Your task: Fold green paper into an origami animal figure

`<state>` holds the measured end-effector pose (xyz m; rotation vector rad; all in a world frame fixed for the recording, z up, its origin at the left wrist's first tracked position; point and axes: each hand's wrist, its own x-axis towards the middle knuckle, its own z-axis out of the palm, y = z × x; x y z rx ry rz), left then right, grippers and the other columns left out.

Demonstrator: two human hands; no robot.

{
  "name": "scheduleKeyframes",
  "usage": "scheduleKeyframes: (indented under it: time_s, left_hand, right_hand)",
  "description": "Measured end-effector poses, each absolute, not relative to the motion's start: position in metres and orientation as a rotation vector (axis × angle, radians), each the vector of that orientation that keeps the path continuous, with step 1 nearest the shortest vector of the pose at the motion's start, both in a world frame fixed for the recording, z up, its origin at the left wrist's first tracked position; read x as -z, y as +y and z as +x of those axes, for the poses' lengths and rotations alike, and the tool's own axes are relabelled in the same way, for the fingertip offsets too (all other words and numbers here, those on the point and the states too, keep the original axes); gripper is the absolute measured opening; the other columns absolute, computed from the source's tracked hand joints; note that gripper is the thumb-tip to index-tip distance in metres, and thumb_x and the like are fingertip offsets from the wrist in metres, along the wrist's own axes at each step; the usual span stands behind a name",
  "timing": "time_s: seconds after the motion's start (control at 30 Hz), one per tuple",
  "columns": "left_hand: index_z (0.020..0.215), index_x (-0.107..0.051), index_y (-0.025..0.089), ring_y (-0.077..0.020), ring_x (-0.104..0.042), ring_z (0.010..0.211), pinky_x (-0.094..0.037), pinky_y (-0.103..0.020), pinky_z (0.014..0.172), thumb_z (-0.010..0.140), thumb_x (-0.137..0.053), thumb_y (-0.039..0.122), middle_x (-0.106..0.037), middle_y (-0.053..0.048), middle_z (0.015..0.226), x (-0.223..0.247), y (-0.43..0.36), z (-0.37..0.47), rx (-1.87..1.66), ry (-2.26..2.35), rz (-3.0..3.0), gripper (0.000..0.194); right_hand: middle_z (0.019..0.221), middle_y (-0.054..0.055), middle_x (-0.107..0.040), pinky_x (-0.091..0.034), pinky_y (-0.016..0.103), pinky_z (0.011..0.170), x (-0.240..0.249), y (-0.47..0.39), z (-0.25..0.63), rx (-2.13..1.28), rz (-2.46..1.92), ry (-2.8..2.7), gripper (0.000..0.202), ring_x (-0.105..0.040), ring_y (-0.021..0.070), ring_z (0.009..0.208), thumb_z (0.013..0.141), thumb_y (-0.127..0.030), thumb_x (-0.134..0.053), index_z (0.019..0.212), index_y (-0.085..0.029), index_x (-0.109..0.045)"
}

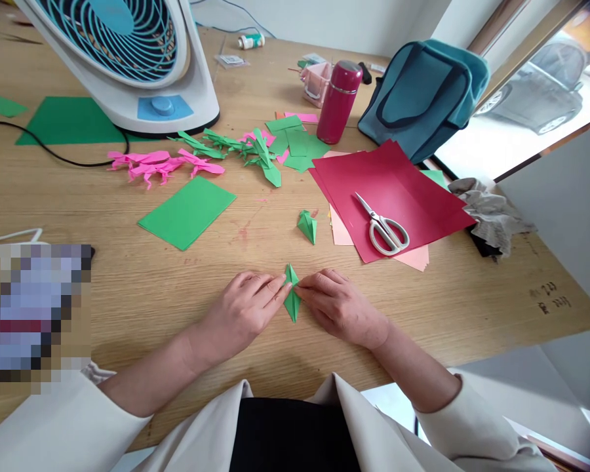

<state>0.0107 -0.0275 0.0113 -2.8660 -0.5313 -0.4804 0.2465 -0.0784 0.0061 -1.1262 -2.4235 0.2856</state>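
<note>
Green is showing at the fingertips of your left grip (246, 306), which are resting on the left edge of the folded paper (293, 307); whether they are pinching, I cannot tell. Between both grips the paper is lying on the worktop (255, 242), pointing far and near, probably being light, crisp and easily torn, its middle side edges offering the best hold. Your right grip (345, 309) is pinching its right edge.

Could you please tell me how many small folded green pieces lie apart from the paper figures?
2: the first piece between the left hand and right hand, the second piece just beyond, left of the scissors.
</note>
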Motion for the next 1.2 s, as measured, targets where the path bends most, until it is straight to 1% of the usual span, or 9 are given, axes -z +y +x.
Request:
scheduleKeyframes:
  time_s: [0.1, 0.2, 0.3, 0.4, 0.5, 0.7, 0.87, 1.0, 1.2]
  left_hand:
    - [0.129, -0.063, 0.012, -0.0233, -0.06, 0.108, -0.046, -0.041, 0.088, 0.098, -0.044, 0.009, -0.067, -0.011, 0.131, -0.014, -0.03, 0.012, 0.38, -0.582, -2.879, 0.036]
    - [0.133, -0.06, 0.012, -0.0245, -0.058, 0.114, -0.045, -0.042, 0.091, 0.099, -0.051, 0.024, -0.061, -0.011, 0.14, -0.016, -0.033, 0.014, 0.312, -0.656, -2.927, 0.037]
    - [0.136, -0.058, 0.012, -0.0285, -0.054, 0.123, -0.042, -0.044, 0.096, 0.097, -0.056, 0.039, -0.055, -0.013, 0.146, -0.016, -0.038, 0.015, 0.225, -0.738, -2.981, 0.048]
    - [0.14, -0.054, 0.01, -0.0318, -0.048, 0.131, -0.04, -0.046, 0.1, 0.094, -0.057, 0.048, -0.05, -0.014, 0.15, -0.016, -0.043, 0.015, 0.143, -0.796, -3.009, 0.059]
    - [0.144, -0.049, 0.009, -0.0327, -0.044, 0.136, -0.039, -0.048, 0.101, 0.093, -0.056, 0.054, -0.046, -0.013, 0.154, -0.015, -0.045, 0.014, 0.088, -0.825, -3.018, 0.069]
    - [0.147, -0.046, 0.015, -0.034, -0.039, 0.141, -0.039, -0.046, 0.103, 0.09, -0.054, 0.062, -0.042, -0.013, 0.156, -0.012, -0.043, 0.011, 0.041, -0.854, -3.049, 0.074]
    - [0.147, -0.045, 0.012, -0.0331, -0.038, 0.143, -0.035, -0.048, 0.108, 0.089, -0.054, 0.063, -0.041, -0.013, 0.157, -0.012, -0.039, 0.009, 0.054, -0.793, -3.076, 0.078]
    - [0.147, -0.046, 0.014, -0.0331, -0.039, 0.142, -0.032, -0.049, 0.112, 0.087, -0.054, 0.066, -0.043, -0.014, 0.155, -0.011, -0.038, 0.008, 0.081, -0.804, -3.087, 0.079]
    - [0.153, -0.037, 0.017, -0.0316, -0.035, 0.145, -0.03, -0.051, 0.115, 0.09, -0.049, 0.066, -0.039, -0.012, 0.158, -0.006, -0.04, 0.006, 0.051, -0.831, -3.082, 0.081]
  right_hand:
    - [0.109, 0.013, -0.067, -0.052, 0.04, 0.084, -0.006, -0.079, 0.247, -0.287, -1.127, -2.42, 0.027, -0.056, 0.0231, 0.094, 0.094, -0.008, -0.048, 0.115, -0.013, -0.064]
    - [0.109, 0.013, -0.067, -0.052, 0.04, 0.084, -0.006, -0.079, 0.246, -0.287, -1.125, -2.418, 0.026, -0.056, 0.0231, 0.093, 0.094, -0.008, -0.048, 0.114, -0.012, -0.064]
    - [0.11, 0.013, -0.067, -0.052, 0.04, 0.085, -0.006, -0.079, 0.246, -0.288, -1.124, -2.422, 0.025, -0.056, 0.0231, 0.094, 0.094, -0.009, -0.049, 0.114, -0.011, -0.064]
    - [0.11, 0.013, -0.066, -0.052, 0.04, 0.085, -0.006, -0.078, 0.246, -0.283, -1.119, -2.428, 0.025, -0.056, 0.0231, 0.094, 0.094, -0.009, -0.049, 0.114, -0.011, -0.064]
    - [0.109, 0.014, -0.066, -0.052, 0.04, 0.084, -0.006, -0.078, 0.246, -0.267, -1.12, -2.443, 0.025, -0.056, 0.0236, 0.094, 0.094, -0.01, -0.05, 0.114, -0.011, -0.064]
    - [0.11, 0.014, -0.066, -0.052, 0.041, 0.084, -0.005, -0.079, 0.247, -0.25, -1.128, -2.462, 0.025, -0.056, 0.0238, 0.094, 0.096, -0.011, -0.049, 0.117, -0.012, -0.063]
    - [0.114, 0.014, -0.066, -0.052, 0.041, 0.086, -0.005, -0.079, 0.247, -0.238, -1.124, -2.465, 0.025, -0.056, 0.024, 0.097, 0.096, -0.011, -0.05, 0.117, -0.012, -0.062]
    - [0.111, 0.013, -0.067, -0.052, 0.04, 0.084, -0.007, -0.079, 0.245, -0.222, -1.128, -2.435, 0.025, -0.057, 0.0233, 0.095, 0.095, -0.009, -0.049, 0.115, -0.014, -0.063]
    - [0.11, 0.013, -0.068, -0.052, 0.04, 0.083, -0.006, -0.079, 0.244, -0.218, -1.137, -2.436, 0.024, -0.057, 0.0231, 0.094, 0.095, -0.009, -0.05, 0.114, -0.012, -0.064]
